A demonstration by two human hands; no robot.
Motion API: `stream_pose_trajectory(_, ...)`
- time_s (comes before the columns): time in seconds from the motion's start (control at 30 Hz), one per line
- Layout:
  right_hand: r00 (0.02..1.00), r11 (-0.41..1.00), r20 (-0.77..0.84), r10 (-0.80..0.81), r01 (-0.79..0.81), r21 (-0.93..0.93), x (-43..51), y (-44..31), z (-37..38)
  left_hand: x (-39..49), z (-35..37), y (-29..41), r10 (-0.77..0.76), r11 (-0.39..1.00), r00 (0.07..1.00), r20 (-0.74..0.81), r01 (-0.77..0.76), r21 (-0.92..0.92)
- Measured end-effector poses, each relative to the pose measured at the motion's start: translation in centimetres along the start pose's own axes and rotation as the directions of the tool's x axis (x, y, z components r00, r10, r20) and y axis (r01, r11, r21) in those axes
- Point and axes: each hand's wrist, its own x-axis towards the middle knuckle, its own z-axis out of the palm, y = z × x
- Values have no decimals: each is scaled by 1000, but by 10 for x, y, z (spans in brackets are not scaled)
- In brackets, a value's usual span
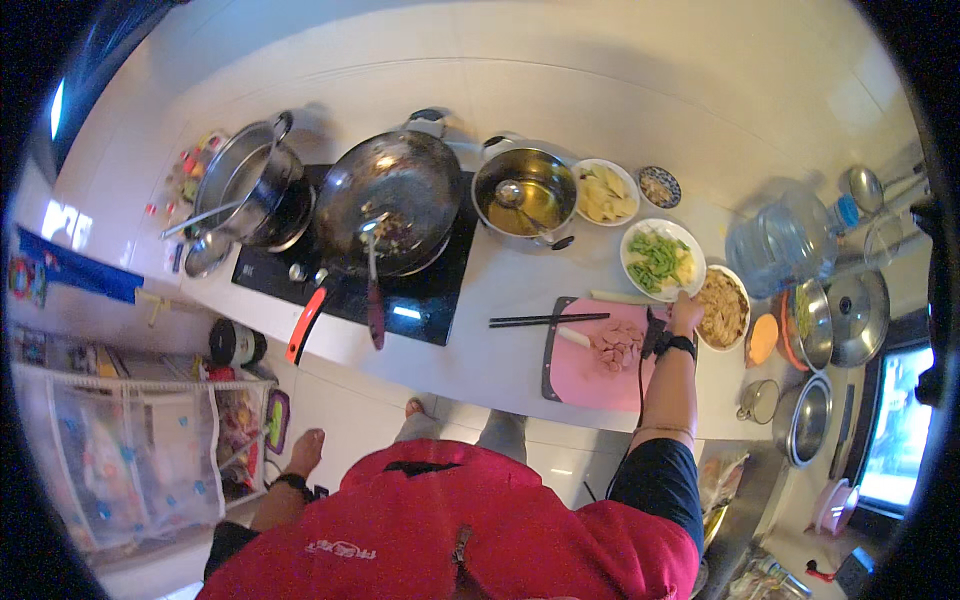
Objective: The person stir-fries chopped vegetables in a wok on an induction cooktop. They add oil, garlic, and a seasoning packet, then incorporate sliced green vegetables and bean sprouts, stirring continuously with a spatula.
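My right hand (pixel 684 313) is at the near rim of a white plate (pixel 699 259) and grips it. Cut green vegetables (pixel 658 259), with pale yellow pieces beside them, lie on that plate. Just right of the hand stands a bowl of light brown food pieces (pixel 721 307). Below the wrist, sliced pink meat (pixel 616 346) sits on a pink cutting board (pixel 592 390), and black chopsticks (pixel 525 321) reach over its left edge. My left hand (pixel 306 451) hangs low beside my body, away from the counter, its fingers blurred.
A wok (pixel 405 180) with a spatula (pixel 373 292) in it stands on the black cooktop (pixel 420 315). Steel pots flank it, one with a ladle in yellowish liquid (pixel 536 202). A red-handled utensil (pixel 306 326) overhangs the front edge. A large water bottle (pixel 784 244) lies at right.
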Motion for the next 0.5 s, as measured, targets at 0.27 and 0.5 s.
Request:
stream_pose_trajectory(0.27,990,977,9,-140,137,161,-153,-183,-64,53,22,-26,-114,859,992,-51,73,-507)
stream_pose_trajectory(0.5,902,942,327,-282,325,-84,-271,-351,29,107,86,-92,9,811,988,-153,-97,-578)
